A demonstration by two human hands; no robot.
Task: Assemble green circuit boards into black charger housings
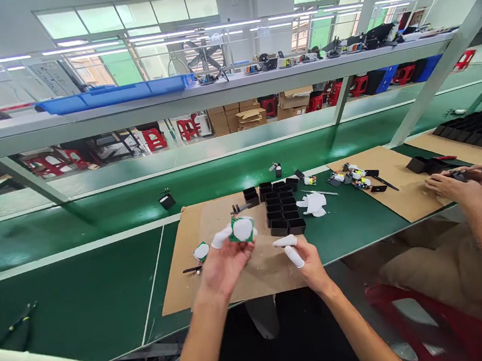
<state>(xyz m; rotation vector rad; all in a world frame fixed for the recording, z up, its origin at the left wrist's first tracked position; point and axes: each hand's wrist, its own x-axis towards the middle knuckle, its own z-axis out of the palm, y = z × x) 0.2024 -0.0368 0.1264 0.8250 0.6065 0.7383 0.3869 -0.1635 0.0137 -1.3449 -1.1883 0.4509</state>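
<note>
Head view: left hand (225,268) is pinching a square green circuit board (242,230), perhaps edgewise to protect it, right hand (310,262) spread.

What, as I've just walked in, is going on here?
A person's left hand holds a white-faced green board up over the cardboard. The right hand, nearby, is open and appears empty. Black boxes stand grouped just beyond, and another such board lies to the left. Off to the right, a co-worker's hands are on a dark piece.
</note>
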